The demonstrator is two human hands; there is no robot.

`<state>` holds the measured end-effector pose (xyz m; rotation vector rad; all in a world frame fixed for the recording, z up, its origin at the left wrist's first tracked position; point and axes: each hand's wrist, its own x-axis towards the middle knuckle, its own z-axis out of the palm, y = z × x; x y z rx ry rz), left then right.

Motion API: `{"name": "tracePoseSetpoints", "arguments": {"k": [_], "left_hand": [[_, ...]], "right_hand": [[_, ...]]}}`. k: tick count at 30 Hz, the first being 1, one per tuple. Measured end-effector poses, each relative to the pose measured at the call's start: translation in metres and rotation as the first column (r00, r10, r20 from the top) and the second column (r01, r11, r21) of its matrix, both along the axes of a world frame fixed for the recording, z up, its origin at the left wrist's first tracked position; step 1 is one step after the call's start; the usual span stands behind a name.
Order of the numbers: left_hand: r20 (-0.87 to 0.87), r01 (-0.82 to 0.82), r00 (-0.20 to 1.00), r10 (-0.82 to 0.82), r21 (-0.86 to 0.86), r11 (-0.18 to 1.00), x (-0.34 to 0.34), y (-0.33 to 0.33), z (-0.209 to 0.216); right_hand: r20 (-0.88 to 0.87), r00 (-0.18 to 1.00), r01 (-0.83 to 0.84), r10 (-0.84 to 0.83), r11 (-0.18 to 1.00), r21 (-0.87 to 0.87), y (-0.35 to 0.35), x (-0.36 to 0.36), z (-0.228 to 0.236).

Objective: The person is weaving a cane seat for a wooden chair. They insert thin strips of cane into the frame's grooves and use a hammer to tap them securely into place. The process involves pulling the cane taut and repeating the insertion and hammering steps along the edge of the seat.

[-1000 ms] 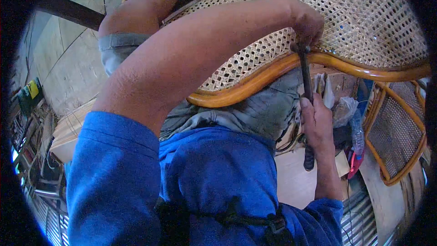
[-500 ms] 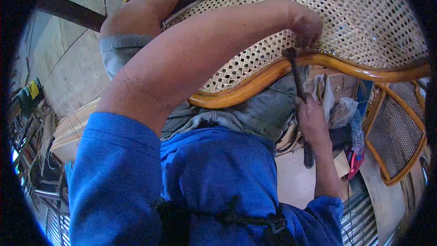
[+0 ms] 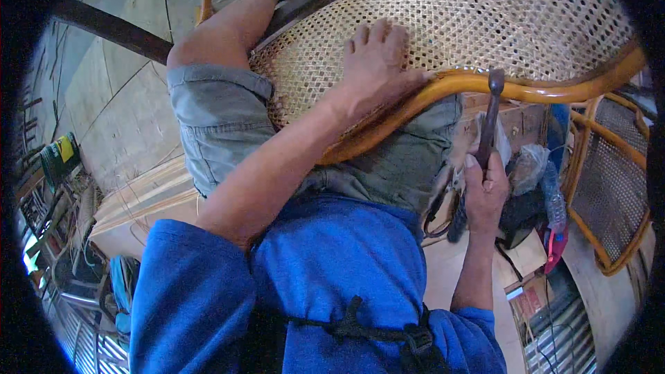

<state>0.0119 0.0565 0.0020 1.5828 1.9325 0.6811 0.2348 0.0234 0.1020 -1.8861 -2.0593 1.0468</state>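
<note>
Drawing back leftward with the left hand (image 3: 378, 66) since half a second ago, now laying it palm-down on the woven cane (image 3: 478, 14), with fingers loosely spread, holding nothing, and thumb reaching to the wooden rail (image 3: 554, 91). Also swinging the hammer (image 3: 489, 125) farther right than before, with its head now over the rail's curve; impossible to tell from this angle whether touching or just above. Gripping the handle in the right hand (image 3: 485, 190), with fingers wrapped round it and thumb along its side. Supporting the cane and rail across the lap, over the grey shorts (image 3: 222, 100), near a clear plastic bag (image 3: 530, 166) and well apart from a second cane panel (image 3: 613, 187). Risking, perhaps, a dent in the glossy rail by striking with the head tilted. Possibly bruising the left thumb, too, by hitting wide to the left along the rail. Likely breaking strands by overshooting into the weave. Maybe rocking the whole piece under a blow, through pressing too lightly with the left palm.
</note>
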Motion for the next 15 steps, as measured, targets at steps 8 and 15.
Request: {"name": "tracePoseSetpoints", "arguments": {"k": [8,15], "left_hand": [[-0.039,0.124,0.991,-0.124,-0.016,0.992,0.008,-0.055,0.025],[-0.080,0.168,0.982,-0.169,-0.030,0.985,0.008,-0.074,0.031]], "right_hand": [[0.162,0.975,-0.133,0.152,0.983,-0.125,0.024,-0.009,-0.006],[0.123,0.968,-0.192,0.219,0.960,-0.202,0.024,-0.019,-0.006]]}}
